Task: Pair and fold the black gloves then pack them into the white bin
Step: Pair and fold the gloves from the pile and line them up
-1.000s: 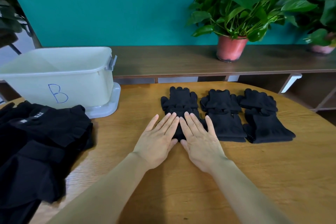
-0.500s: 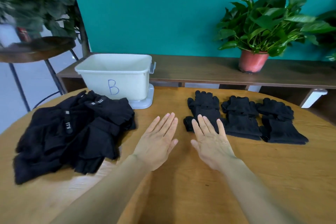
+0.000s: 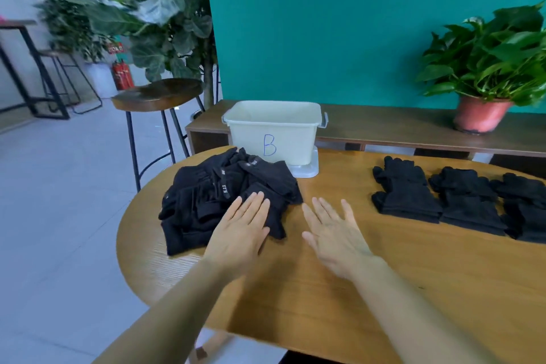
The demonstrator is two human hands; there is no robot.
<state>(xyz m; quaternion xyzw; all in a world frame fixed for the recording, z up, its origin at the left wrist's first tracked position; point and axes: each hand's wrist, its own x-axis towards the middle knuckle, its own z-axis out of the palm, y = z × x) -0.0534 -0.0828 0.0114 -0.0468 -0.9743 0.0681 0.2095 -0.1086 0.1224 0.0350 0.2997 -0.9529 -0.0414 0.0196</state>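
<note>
Up and left of both grips: the heap of loose black gloves [image 3: 218,204], sprawled on the counter [image 3: 443,260] with no clear long axis, its far edge close to the front of the white bin [image 3: 274,130]. Nearer by far: the left grip [image 3: 240,227], palm down, fingers straight and close together, released and holding nothing, fingertips over the heap's near right corner; touching or just above, cannot tell. Right grip [image 3: 334,230] likewise flat and released, fingers spread, over bare wood just right of the heap. Well apart to the right: three folded pairs [image 3: 404,195] in a row, fingers pointing away. Likely next: picking one glove off the heap with the left.
</note>
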